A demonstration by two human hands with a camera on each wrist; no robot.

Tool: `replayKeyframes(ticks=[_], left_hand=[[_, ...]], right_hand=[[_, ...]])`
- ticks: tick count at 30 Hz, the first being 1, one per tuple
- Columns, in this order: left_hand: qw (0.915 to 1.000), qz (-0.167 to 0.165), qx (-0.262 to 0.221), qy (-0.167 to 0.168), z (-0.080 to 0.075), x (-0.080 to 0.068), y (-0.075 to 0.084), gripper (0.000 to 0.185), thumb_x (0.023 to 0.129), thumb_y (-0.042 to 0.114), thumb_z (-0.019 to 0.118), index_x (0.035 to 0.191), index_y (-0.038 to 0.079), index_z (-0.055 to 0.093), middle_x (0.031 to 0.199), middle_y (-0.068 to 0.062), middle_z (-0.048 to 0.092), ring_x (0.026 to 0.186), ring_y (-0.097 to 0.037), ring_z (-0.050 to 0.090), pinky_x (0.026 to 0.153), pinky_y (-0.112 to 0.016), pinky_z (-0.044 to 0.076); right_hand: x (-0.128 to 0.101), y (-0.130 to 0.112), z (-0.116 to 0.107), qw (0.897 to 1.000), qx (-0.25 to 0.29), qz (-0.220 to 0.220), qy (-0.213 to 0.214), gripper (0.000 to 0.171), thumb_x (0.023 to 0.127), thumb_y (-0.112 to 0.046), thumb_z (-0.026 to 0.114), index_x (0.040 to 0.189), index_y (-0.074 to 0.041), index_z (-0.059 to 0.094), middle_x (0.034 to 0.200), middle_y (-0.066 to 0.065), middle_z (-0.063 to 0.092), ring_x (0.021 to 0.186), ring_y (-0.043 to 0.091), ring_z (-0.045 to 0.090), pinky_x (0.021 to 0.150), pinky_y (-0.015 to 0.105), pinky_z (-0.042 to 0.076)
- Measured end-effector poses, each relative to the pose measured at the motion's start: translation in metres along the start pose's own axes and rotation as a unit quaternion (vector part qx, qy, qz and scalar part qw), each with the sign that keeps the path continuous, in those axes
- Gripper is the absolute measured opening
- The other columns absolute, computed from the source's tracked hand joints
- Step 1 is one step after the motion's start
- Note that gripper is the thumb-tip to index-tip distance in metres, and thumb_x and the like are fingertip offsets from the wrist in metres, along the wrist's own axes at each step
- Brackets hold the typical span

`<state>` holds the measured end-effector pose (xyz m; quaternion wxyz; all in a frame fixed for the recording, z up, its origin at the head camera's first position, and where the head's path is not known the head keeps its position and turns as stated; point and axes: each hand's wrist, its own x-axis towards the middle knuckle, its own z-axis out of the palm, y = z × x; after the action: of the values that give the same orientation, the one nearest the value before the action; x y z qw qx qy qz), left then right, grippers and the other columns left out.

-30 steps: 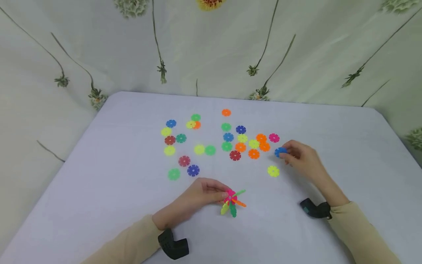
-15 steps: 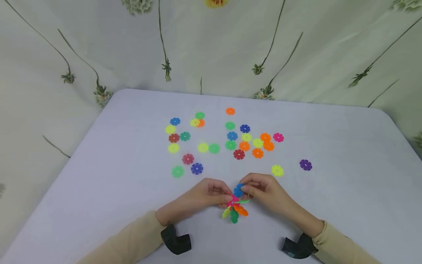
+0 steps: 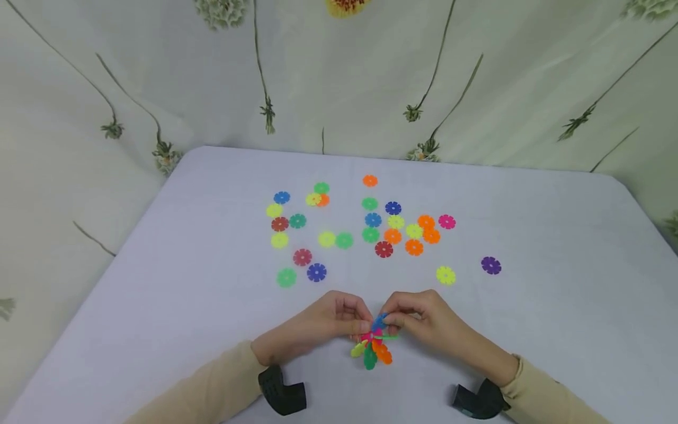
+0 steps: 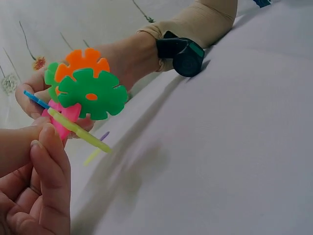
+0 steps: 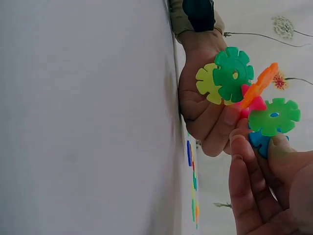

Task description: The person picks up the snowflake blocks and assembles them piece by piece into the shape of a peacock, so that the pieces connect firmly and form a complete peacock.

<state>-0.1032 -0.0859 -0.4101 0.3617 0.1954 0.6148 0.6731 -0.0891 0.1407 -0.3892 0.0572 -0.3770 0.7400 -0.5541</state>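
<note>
Two hands meet at lower centre of head view. Left hand (image 3: 318, 324) pinches pink hub of snowflake-disc cluster (image 3: 372, 347). Right hand (image 3: 429, 321) pinches blue disc (image 3: 379, 322), edge-on at cluster's upper side, touching hub. Loose discs (image 3: 392, 235) lie higher in frame, well apart.

No readable text, labels, brands, numbers or signs anywhere. Plastic discs (image 3: 392, 236) plain, unmarked. Surface (image 3: 529, 224) blank. Backdrop cloth (image 3: 477, 76) printed with flower stems only, no lettering.
</note>
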Motion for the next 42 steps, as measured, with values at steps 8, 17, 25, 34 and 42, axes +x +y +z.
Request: replayKeyframes(ticks=[8,17,25,34,42], left_hand=[[0.9986,-0.022,0.002,0.049,0.001,0.005,0.009,0.023,0.090,0.013,0.063,0.101,-0.008,0.063,0.085,-0.007,0.066,0.076,-0.016,0.062,0.076,-0.028,0.052],[0.9913,-0.059,-0.002,0.118,-0.001,0.009,0.014,0.025,0.088,0.014,0.067,0.106,-0.003,0.064,0.093,-0.013,0.068,0.083,-0.023,0.067,0.079,-0.031,0.052],[0.9924,-0.038,0.055,0.103,-0.026,0.034,0.030,0.028,0.089,0.018,0.066,0.110,0.000,0.064,0.099,-0.013,0.066,0.090,-0.024,0.066,0.083,-0.030,0.050],[0.9511,-0.014,0.258,0.169,-0.038,0.055,0.026,0.022,0.085,0.020,0.071,0.101,0.006,0.070,0.086,0.001,0.067,0.074,-0.013,0.064,0.070,-0.024,0.051],[0.8914,-0.004,0.420,0.171,-0.093,-0.007,0.058,0.038,0.081,0.024,0.074,0.116,0.014,0.063,0.095,0.004,0.060,0.087,-0.016,0.057,0.069,-0.030,0.051]], right_hand=[[0.002,-0.002,-0.012,0.997,-0.032,0.059,0.036,0.020,0.087,-0.002,0.064,0.106,-0.004,0.068,0.092,0.000,0.068,0.077,0.014,0.064,0.070,0.030,0.054],[-0.015,0.010,-0.065,0.968,-0.122,0.187,0.114,0.026,0.089,-0.007,0.064,0.114,-0.002,0.063,0.091,0.006,0.066,0.072,0.020,0.060,0.055,0.028,0.051],[-0.042,0.025,-0.108,0.922,-0.241,0.260,0.157,0.023,0.092,-0.014,0.061,0.112,-0.003,0.065,0.099,0.010,0.063,0.080,0.025,0.056,0.062,0.030,0.047],[-0.047,0.031,-0.125,0.915,-0.240,0.284,0.155,0.026,0.091,-0.015,0.063,0.111,0.001,0.064,0.104,0.014,0.061,0.085,0.026,0.053,0.062,0.032,0.046],[-0.054,0.033,-0.134,0.904,-0.320,0.262,0.109,0.037,0.077,-0.012,0.077,0.109,-0.001,0.063,0.096,0.011,0.052,0.081,0.024,0.046,0.064,0.034,0.042]])
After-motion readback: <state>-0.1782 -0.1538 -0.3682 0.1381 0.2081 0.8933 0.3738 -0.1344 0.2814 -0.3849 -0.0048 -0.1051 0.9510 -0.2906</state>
